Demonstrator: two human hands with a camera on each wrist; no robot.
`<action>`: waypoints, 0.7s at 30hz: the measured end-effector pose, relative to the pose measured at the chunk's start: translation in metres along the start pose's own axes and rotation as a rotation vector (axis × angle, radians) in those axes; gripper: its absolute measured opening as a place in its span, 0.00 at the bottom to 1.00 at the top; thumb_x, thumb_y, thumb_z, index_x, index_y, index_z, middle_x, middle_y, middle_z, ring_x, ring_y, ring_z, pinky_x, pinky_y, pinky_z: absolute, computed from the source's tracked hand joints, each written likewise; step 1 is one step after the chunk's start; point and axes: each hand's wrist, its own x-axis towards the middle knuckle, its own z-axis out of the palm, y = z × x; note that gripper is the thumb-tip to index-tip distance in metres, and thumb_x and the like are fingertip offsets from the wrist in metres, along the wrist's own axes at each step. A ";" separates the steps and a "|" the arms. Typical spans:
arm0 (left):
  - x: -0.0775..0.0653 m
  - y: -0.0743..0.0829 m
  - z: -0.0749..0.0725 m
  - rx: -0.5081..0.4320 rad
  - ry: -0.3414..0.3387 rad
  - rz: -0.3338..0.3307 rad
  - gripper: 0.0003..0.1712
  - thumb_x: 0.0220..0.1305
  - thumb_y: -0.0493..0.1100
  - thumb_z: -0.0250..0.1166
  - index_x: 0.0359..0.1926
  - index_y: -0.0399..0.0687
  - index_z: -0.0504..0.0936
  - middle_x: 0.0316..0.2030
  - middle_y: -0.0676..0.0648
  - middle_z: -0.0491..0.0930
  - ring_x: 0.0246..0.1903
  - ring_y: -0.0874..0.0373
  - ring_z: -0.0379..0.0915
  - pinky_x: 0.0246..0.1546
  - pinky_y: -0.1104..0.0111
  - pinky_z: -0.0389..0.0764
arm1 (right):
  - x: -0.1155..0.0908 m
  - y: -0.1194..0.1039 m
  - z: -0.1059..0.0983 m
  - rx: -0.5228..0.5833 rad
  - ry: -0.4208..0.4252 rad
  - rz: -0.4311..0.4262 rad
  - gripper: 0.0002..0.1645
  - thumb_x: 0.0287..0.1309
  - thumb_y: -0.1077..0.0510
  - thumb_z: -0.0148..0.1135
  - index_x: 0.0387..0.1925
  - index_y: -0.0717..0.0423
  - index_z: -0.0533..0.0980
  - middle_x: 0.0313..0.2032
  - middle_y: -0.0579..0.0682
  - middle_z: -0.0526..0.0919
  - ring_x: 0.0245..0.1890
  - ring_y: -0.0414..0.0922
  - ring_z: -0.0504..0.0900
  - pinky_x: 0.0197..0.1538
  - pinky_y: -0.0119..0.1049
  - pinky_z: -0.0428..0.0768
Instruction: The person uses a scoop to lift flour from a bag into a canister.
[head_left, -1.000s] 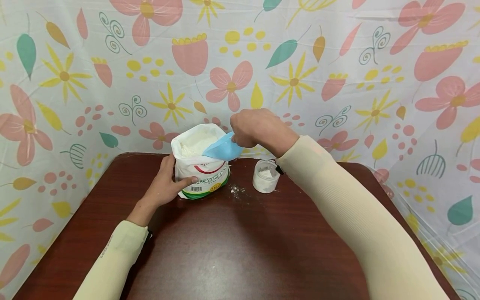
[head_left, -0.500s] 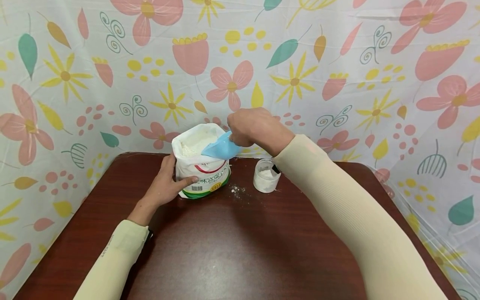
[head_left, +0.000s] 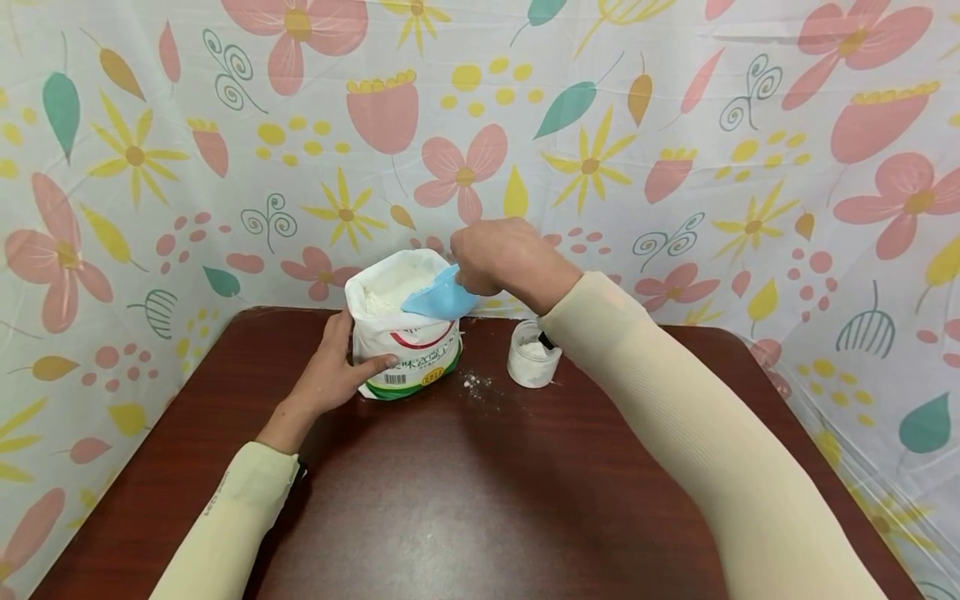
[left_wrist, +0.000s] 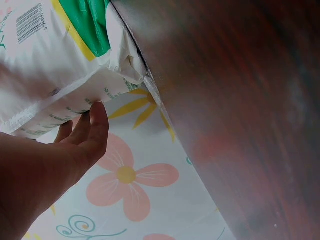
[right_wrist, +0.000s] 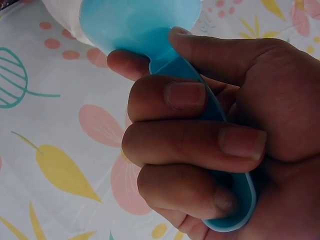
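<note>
A white flour bag point(head_left: 416, 340) with a green base stands open-topped on the table, full of white powder point(head_left: 390, 287). My left hand point(head_left: 330, 371) grips its left side, thumb across the printed front, fingers against the side panel point(left_wrist: 82, 97) in the left wrist view. Curled round the handle of a light blue scoop point(head_left: 442, 296) is my right hand point(head_left: 517, 260); the right wrist view shows the fingers wrapped over the handle point(right_wrist: 215, 110). The scoop's tip rests at the bag's right rim, over the powder. What lies inside the scoop is hidden.
Right of the bag, partly behind the right wrist, stands a clear round jar point(head_left: 531, 367) with white powder in it. Spilled powder point(head_left: 474, 383) dots the dark wooden table point(head_left: 465, 500) between them. A flower-patterned cloth point(head_left: 465, 92) rises behind the table.
My right hand and the scoop have shifted slightly left towards the bag's opening. The left hand keeps its hold on the bag, and the jar has stayed put.
</note>
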 end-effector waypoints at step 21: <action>-0.001 -0.002 -0.001 -0.006 -0.010 -0.013 0.62 0.64 0.54 0.78 0.84 0.76 0.44 0.72 0.43 0.56 0.72 0.46 0.51 0.68 0.35 0.65 | 0.008 -0.009 0.000 0.000 0.022 0.018 0.13 0.72 0.54 0.53 0.50 0.47 0.81 0.41 0.49 0.81 0.39 0.48 0.79 0.42 0.47 0.78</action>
